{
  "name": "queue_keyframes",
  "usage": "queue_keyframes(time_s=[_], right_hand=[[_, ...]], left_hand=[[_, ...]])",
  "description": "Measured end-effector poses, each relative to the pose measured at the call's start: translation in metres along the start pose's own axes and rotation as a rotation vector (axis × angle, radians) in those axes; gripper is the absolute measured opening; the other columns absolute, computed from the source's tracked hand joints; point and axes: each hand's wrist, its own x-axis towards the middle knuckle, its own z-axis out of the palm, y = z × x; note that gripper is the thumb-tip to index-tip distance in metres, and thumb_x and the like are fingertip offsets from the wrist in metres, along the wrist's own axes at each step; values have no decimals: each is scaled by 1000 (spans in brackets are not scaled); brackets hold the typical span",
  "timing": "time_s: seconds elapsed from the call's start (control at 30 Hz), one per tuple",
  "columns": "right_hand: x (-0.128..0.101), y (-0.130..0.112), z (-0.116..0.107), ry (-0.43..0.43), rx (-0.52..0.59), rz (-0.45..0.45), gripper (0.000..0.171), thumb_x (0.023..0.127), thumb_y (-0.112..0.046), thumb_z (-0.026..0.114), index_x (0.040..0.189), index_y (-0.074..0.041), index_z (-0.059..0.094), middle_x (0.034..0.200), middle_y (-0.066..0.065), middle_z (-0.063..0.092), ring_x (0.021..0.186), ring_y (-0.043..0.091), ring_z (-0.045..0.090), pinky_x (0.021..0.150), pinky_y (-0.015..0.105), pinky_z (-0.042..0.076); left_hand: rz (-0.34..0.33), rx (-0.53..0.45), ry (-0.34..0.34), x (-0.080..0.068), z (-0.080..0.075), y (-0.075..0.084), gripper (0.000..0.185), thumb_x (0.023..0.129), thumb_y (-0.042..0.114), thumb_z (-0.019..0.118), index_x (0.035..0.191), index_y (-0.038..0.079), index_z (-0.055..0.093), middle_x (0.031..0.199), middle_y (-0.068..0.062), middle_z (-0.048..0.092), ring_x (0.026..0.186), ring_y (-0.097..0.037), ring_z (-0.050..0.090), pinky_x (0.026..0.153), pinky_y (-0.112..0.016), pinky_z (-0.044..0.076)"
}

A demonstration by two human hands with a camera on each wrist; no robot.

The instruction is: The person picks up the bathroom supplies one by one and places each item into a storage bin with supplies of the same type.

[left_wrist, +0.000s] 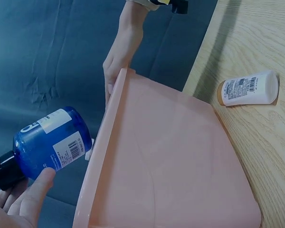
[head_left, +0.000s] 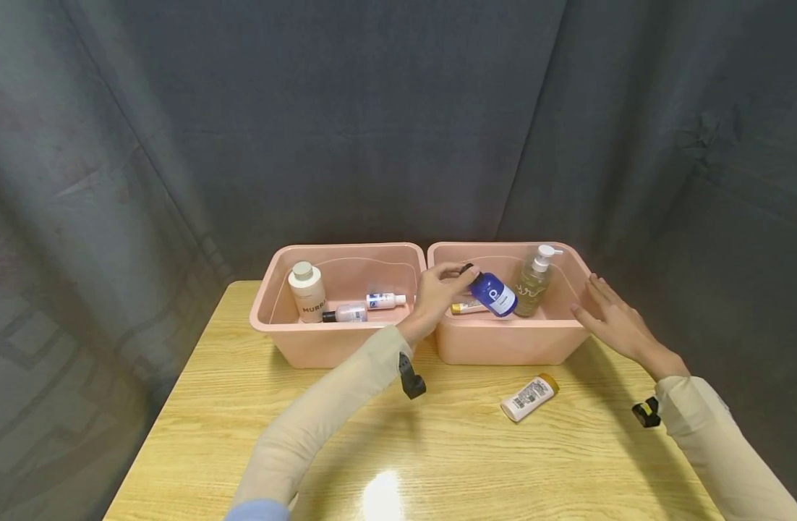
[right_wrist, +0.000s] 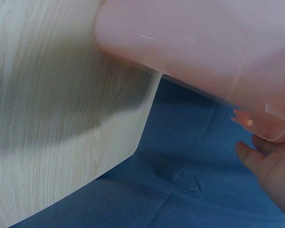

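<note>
My left hand grips a blue bottle by its black cap end, tilted over the right pink bin. In the left wrist view the blue bottle shows white labels, with the thumb against its side. At the right end of that bin, my right hand touches the rim with its fingers extended. Inside the same bin stand a green-brown pump bottle with a white top and a tube with a yellow cap, partly hidden behind the left hand and bottle.
Beside it, the left pink bin holds a large cream bottle and two small bottles, one a white bottle, the other a clear bottle with a dark cap. A white bottle with a yellow-brown cap lies on the wooden table.
</note>
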Motion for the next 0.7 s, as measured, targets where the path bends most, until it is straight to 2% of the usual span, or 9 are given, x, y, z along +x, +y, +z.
queue_keyframes(time_s=[0.13,0.33,0.7], right_hand=[[0,0,0,0,1,-3,78,102,-44,48,153,8,19,162,25,6,147,44,6,102,77,18],[0,-1,-1,-3,5,6,78,102,-45,48,154,7,19,162,24,6,147,46,7,101,77,18],[0,0,0,-4,8,13,78,102,-46,46,154,6,18,162,22,4,147,46,7,102,77,16]], left_hand=[[-37,-70,10,3,-1,-2,34,88,23,78,111,-1,70,96,-8,69,81,-20,72,76,-32,59],[-38,7,72,8,-2,-5,36,86,28,79,110,2,71,98,-8,69,85,-15,67,79,-26,55],[-57,2,145,18,-3,-8,38,86,24,79,113,-1,69,96,-9,69,87,-23,70,76,-27,57]])
